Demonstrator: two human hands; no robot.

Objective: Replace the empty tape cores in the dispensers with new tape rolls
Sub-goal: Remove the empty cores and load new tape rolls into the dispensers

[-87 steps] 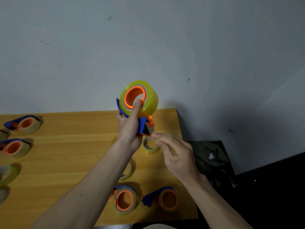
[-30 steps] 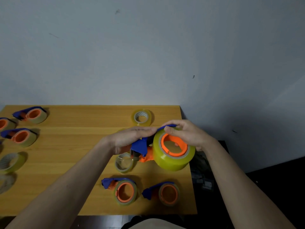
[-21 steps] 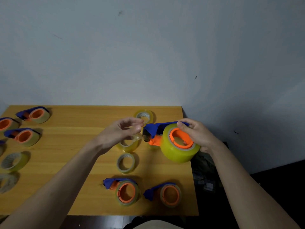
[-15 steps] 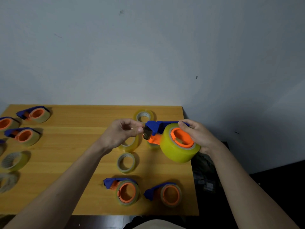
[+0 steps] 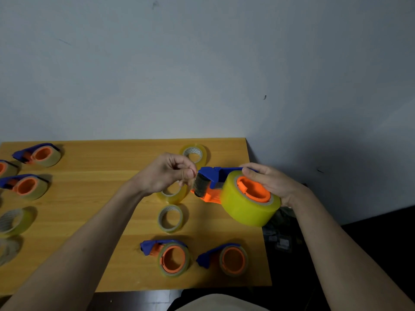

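Right hand (image 5: 267, 182) around dispenser (image 5: 215, 182), perhaps above table (image 5: 89, 198)

Six tape dispensers are counted: one held above the table (image 5: 89, 198) with a full yellow roll (image 5: 249, 207) mounted on it, two lying near the front edge (image 5: 167, 257) (image 5: 226, 259), and three at the far left (image 5: 39, 153) (image 5: 24, 186) (image 5: 5, 168), the last cut off by the frame. Five loose tape rings are seen lying flat: three in the middle (image 5: 195, 153) (image 5: 171, 194) (image 5: 170, 218) and two at the left edge (image 5: 14, 222) (image 5: 7, 249). Two hands are counted, the left (image 5: 166, 171) and the right (image 5: 267, 182).
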